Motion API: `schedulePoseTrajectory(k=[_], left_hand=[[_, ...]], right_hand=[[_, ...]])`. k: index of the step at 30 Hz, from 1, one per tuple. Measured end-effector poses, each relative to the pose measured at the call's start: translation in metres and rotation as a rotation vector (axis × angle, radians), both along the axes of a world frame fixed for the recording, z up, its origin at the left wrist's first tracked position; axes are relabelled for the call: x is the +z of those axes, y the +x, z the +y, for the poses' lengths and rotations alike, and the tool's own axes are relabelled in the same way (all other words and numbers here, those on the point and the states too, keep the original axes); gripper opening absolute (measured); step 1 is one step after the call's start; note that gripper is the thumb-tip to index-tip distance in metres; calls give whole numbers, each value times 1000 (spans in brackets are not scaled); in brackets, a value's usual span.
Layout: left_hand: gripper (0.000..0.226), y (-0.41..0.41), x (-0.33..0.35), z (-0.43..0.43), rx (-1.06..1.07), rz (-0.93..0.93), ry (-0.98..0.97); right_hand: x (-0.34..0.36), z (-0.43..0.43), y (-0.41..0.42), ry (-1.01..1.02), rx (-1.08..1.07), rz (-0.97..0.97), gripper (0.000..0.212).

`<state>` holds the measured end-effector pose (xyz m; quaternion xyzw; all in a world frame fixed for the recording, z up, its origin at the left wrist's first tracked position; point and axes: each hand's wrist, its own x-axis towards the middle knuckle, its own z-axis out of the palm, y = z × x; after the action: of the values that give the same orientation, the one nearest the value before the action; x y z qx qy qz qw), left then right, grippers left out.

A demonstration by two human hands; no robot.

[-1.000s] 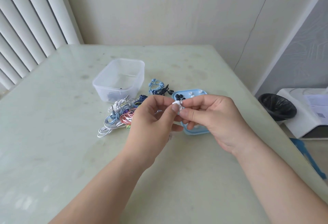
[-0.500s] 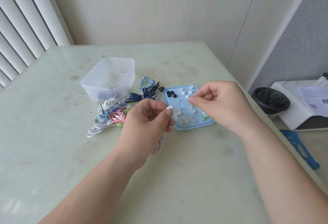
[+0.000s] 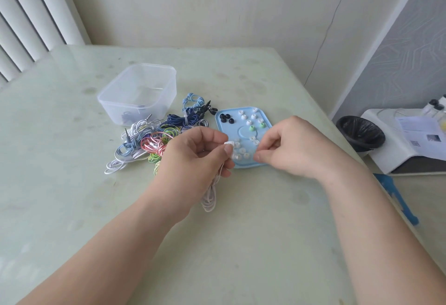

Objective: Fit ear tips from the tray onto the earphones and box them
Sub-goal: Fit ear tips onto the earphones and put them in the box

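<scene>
My left hand (image 3: 193, 159) pinches a white earphone bud (image 3: 229, 143) between thumb and forefinger, and its white cable (image 3: 209, 199) hangs below onto the table. My right hand (image 3: 292, 145) hovers over the near right part of the light blue tray (image 3: 241, 130), thumb and forefinger pinched on a clear ear tip (image 3: 256, 155) among the clear ones. The tray also holds black ear tips (image 3: 226, 118), white ones and two green ones. A clear plastic box (image 3: 138, 92) stands at the back left with a little dark cable inside.
A heap of coiled earphones (image 3: 154, 140) in white, blue, pink and green lies between the box and the tray. The table's right edge is close; beyond it on the floor are a black bin (image 3: 360, 133) and a white device with papers (image 3: 410, 140).
My right hand has come away from the earbud, gone to the tray, and moved from its far part to its near edge. My left hand has kept hold of the earbud.
</scene>
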<state>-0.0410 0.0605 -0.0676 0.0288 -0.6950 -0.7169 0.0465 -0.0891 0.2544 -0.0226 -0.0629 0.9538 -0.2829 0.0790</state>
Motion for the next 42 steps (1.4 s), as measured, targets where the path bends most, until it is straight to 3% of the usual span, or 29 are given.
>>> schedulePoseTrajectory(k=[10,16,23,32,42], left_hand=[[4,-1,0,-1,2,-13,13],[9,0,5,-2,4,15,109],[16,3,10,-4,35,45,157],[8,4,14,-5,23,88,71],[8,6,16,-2,52,101,62]], right_hand=[[-6,-2,0,-17,-40,77,12],[10,-10,7,-722,-34,-53,7],[5,-20,6,-1080,-32,-266,23],[2,-24,4,-1187,-36,-391,13],[-2,-25,3,-1136,26,-389,12]])
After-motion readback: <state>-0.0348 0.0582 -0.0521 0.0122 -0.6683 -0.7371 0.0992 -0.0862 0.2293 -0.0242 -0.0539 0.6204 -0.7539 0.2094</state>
